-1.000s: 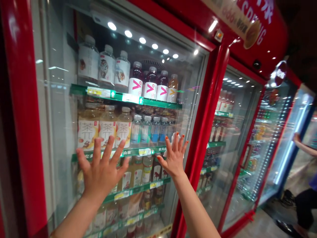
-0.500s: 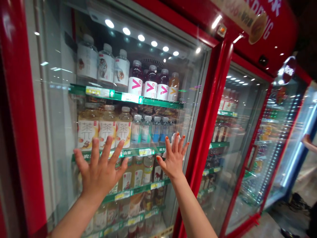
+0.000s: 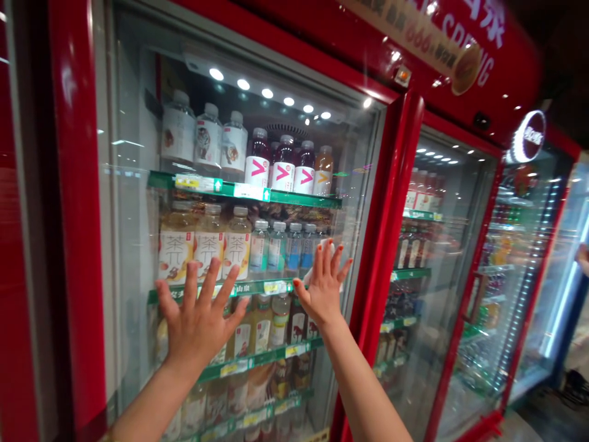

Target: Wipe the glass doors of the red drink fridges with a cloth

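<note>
Glass door point(image 3: 356, 209) of red fridge point(image 3: 78, 245) is shut, straight ahead of both hands. Left hand point(image 3: 197, 322) is raised in front of it, fingers spread, pointing up, nothing in grip. Its fingertips overlap the second shelf point(image 3: 257, 287) and the bottoms of tea bottles point(image 3: 177, 248); can't tell if it touches glass. Right hand point(image 3: 323, 285) is up at the right part of the door, orange nails, fingers spread, thumb out left. White thing point(image 3: 309, 276) shows behind its fingers, between hand and bottles; mostly hidden, can't tell what it is or whether the palm presses it.

Behind the glass, top shelf point(image 3: 304, 199) holds clear bottles point(image 3: 209, 142) at left, V-label bottles point(image 3: 283, 169) at right. Small blue-label bottles point(image 3: 293, 248) stand just left of the right hand's fingers. More bottles fill lower shelves. Ceiling lights point(image 3: 267, 93) glow in a row above. Right: second fridge point(image 3: 460, 344), round lit sign point(image 3: 529, 136), another person's hand point(image 3: 583, 258) at far right edge.
</note>
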The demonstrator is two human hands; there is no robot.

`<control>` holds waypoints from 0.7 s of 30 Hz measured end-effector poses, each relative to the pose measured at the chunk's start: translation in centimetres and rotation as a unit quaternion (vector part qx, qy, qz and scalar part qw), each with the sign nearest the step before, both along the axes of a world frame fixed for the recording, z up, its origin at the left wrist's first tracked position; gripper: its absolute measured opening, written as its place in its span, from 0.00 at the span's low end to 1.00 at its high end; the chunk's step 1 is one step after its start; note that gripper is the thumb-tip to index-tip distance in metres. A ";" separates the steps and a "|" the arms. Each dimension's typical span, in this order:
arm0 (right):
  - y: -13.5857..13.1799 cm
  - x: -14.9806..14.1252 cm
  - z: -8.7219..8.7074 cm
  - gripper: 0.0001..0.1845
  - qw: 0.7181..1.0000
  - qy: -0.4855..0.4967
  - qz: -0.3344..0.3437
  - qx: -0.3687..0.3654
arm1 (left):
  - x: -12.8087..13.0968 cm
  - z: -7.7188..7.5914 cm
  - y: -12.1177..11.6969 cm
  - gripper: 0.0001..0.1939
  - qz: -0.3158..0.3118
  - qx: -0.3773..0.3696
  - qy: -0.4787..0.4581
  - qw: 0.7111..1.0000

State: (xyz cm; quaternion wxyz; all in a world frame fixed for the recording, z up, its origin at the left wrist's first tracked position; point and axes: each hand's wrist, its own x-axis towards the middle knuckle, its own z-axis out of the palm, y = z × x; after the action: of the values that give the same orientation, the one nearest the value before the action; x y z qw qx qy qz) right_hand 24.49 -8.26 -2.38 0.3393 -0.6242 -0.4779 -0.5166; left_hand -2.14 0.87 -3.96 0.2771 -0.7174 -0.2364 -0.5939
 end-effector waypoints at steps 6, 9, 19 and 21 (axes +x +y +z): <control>-0.8 -0.7 -2.2 0.67 0.996 -0.072 0.017 -0.049 | 0.1 -0.2 0.1 0.46 -0.004 -0.006 -0.008 1.000; -1.6 0.5 -1.7 0.71 0.999 -0.020 -0.006 -0.032 | 0.2 -0.1 0.0 0.47 -0.002 -0.001 -0.008 1.000; -1.2 -0.3 0.8 0.74 0.999 -0.018 -0.025 -0.042 | 0.2 0.0 -0.1 0.47 -0.020 -0.002 -0.018 1.000; -1.2 -0.1 0.7 0.74 0.999 -0.017 -0.026 -0.041 | 0.3 -0.1 0.0 0.47 -0.024 -0.005 -0.020 0.999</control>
State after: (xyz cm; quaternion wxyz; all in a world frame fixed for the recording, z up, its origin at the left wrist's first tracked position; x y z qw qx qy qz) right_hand 24.39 -9.41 -1.65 0.2915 -0.6408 -0.4876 -0.5163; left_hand -1.89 0.85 -4.01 0.2544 -0.7119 -0.2271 -0.6139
